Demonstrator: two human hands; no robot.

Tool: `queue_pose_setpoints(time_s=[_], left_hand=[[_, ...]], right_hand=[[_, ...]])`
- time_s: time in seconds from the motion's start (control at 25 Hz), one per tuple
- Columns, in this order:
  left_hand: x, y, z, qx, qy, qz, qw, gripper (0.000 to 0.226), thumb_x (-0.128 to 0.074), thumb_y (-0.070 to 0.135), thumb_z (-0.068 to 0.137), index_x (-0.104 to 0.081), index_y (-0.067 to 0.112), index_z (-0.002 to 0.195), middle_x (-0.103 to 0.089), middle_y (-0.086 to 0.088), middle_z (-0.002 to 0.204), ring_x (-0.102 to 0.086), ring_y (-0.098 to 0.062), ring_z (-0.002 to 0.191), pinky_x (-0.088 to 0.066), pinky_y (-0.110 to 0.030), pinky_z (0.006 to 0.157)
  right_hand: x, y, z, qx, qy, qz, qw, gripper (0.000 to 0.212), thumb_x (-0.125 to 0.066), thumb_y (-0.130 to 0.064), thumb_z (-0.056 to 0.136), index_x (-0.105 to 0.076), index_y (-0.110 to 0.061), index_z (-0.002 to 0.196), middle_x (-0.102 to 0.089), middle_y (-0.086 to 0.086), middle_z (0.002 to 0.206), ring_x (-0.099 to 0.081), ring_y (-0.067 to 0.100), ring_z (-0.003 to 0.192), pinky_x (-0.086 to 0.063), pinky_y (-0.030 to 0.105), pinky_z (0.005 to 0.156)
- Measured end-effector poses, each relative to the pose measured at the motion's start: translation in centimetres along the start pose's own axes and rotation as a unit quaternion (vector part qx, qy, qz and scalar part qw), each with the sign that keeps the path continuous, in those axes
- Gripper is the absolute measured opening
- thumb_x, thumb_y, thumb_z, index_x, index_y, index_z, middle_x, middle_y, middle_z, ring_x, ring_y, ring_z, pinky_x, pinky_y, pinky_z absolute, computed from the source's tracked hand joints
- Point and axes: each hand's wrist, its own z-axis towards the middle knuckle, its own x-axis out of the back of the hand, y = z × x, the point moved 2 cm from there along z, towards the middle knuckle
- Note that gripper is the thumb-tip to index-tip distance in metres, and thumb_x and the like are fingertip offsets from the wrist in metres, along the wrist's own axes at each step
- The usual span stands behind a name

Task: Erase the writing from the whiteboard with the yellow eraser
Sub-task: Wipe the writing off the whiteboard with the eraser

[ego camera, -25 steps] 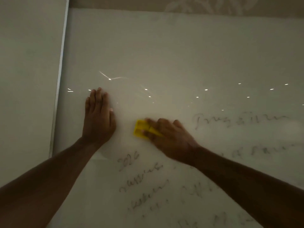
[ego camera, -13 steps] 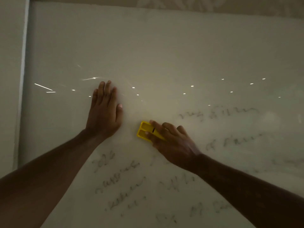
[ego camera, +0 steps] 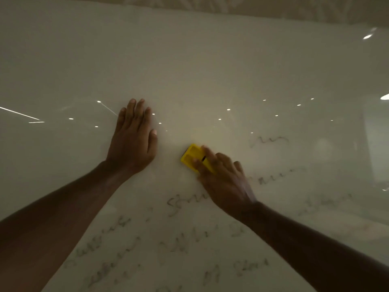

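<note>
The glossy whiteboard (ego camera: 210, 66) fills the view. My right hand (ego camera: 223, 178) presses the yellow eraser (ego camera: 190, 157) flat against it near the centre, fingers over the eraser's right half. My left hand (ego camera: 132, 140) lies flat on the board just left of the eraser, palm down, fingers together, holding nothing. Faint dark handwriting (ego camera: 181, 205) runs below and to the right of both hands in several lines, with a short scrawl (ego camera: 269, 141) to the eraser's upper right. The area above the hands is wiped bare.
Ceiling lights reflect as small bright dots (ego camera: 228, 110) across the board's middle. A patterned wall (ego camera: 273, 7) shows above the board's top edge. The scene is dim.
The view has shifted right, so the board's left frame has left the picture. My right hand keeps rubbing the eraser beside my left hand; writing to the upper right looks shorter than before.
</note>
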Motion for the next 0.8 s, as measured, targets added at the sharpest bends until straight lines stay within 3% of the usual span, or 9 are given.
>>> queue_pose_setpoints(time_s=[0.04, 0.12, 0.2, 0.28, 0.36, 0.44, 0.56, 0.68, 0.8], left_hand=[[-0.3, 0.6, 0.3, -0.002, -0.002, 0.003, 1.0, 0.059, -0.038, 0.022, 0.1, -0.043, -0.012, 0.148, -0.036, -0.033, 0.16, -0.027, -0.051, 0.153, -0.021, -0.062, 0.127], [-0.7, 1.6, 0.6, 0.0, -0.001, 0.01, 1.0, 0.06, -0.039, 0.022, 0.1, -0.042, -0.012, 0.148, -0.036, -0.034, 0.16, -0.027, -0.052, 0.153, -0.019, -0.063, 0.127], [-0.8, 2.0, 0.7, 0.012, 0.004, 0.015, 1.0, 0.06, -0.04, 0.022, 0.1, -0.042, -0.013, 0.149, -0.035, -0.034, 0.16, -0.027, -0.052, 0.153, -0.018, -0.064, 0.126], [-1.0, 2.3, 0.7, 0.019, 0.006, 0.018, 1.0, 0.061, -0.039, 0.022, 0.1, -0.041, -0.013, 0.149, -0.034, -0.035, 0.161, -0.026, -0.052, 0.153, -0.018, -0.064, 0.127], [-1.1, 2.4, 0.6, 0.023, 0.005, 0.019, 1.0, 0.061, -0.039, 0.023, 0.1, -0.04, -0.013, 0.15, -0.032, -0.034, 0.162, -0.025, -0.052, 0.153, -0.016, -0.064, 0.127], [-1.1, 2.6, 0.5, 0.031, 0.006, 0.017, 0.999, 0.062, -0.038, 0.023, 0.1, -0.04, -0.012, 0.15, -0.031, -0.034, 0.162, -0.023, -0.052, 0.154, -0.015, -0.063, 0.127], [-1.3, 3.1, 0.5, 0.041, 0.007, 0.021, 0.999, 0.063, -0.035, 0.024, 0.099, -0.038, -0.012, 0.15, -0.03, -0.035, 0.163, -0.022, -0.052, 0.154, -0.014, -0.063, 0.127], [-1.6, 3.4, 0.4, 0.047, 0.01, 0.023, 0.999, 0.063, -0.034, 0.025, 0.1, -0.037, -0.012, 0.151, -0.029, -0.034, 0.163, -0.021, -0.052, 0.155, -0.012, -0.062, 0.127], [-1.7, 3.4, 0.3, 0.047, 0.015, 0.024, 0.998, 0.063, -0.034, 0.026, 0.1, -0.036, -0.012, 0.151, -0.029, -0.034, 0.163, -0.021, -0.052, 0.154, -0.012, -0.061, 0.127]], right_hand=[[0.0, 0.9, -0.7, 0.041, -0.003, -0.005, 0.999, 0.052, -0.049, -0.042, 0.101, -0.04, -0.038, 0.152, -0.036, 0.003, 0.162, -0.047, 0.031, 0.122, -0.05, 0.043, 0.079], [0.8, 5.2, -0.7, 0.01, -0.012, -0.034, 0.999, 0.053, -0.042, -0.043, 0.104, -0.031, -0.043, 0.156, -0.028, -0.002, 0.166, -0.045, 0.029, 0.127, -0.05, 0.044, 0.086], [1.8, 11.2, -1.0, -0.13, 0.021, -0.047, 0.99, 0.055, -0.043, -0.036, 0.106, -0.025, -0.04, 0.158, -0.023, 0.004, 0.168, -0.046, 0.038, 0.131, -0.049, 0.048, 0.097], [3.0, 16.9, -2.5, -0.316, 0.084, 0.001, 0.945, 0.056, -0.053, -0.027, 0.104, -0.035, -0.027, 0.157, -0.031, 0.015, 0.164, -0.047, 0.049, 0.126, -0.046, 0.054, 0.1], [3.3, 18.9, -3.8, -0.432, 0.094, 0.017, 0.897, 0.056, -0.053, -0.028, 0.103, -0.037, -0.023, 0.157, -0.032, 0.017, 0.163, -0.045, 0.05, 0.125, -0.044, 0.053, 0.101], [2.9, 16.9, -4.3, -0.397, 0.088, 0.012, 0.913, 0.055, -0.053, -0.024, 0.103, -0.04, -0.018, 0.155, -0.034, 0.022, 0.161, -0.046, 0.05, 0.125, -0.047, 0.057, 0.097], [1.8, 10.6, -6.3, -0.165, 0.028, -0.004, 0.986, 0.052, -0.047, -0.033, 0.104, -0.041, -0.025, 0.155, -0.037, 0.015, 0.161, -0.051, 0.042, 0.121, -0.05, 0.05, 0.086], [1.5, 9.5, -8.6, 0.019, -0.022, -0.014, 0.999, 0.048, -0.045, -0.042, 0.103, -0.048, -0.032, 0.15, -0.042, 0.008, 0.16, -0.057, 0.036, 0.123, -0.053, 0.045, 0.08], [2.2, 15.8, -8.1, -0.091, 0.008, -0.054, 0.994, 0.051, -0.036, -0.04, 0.106, -0.034, -0.035, 0.157, -0.03, 0.003, 0.166, -0.049, 0.038, 0.131, -0.051, 0.049, 0.093]])
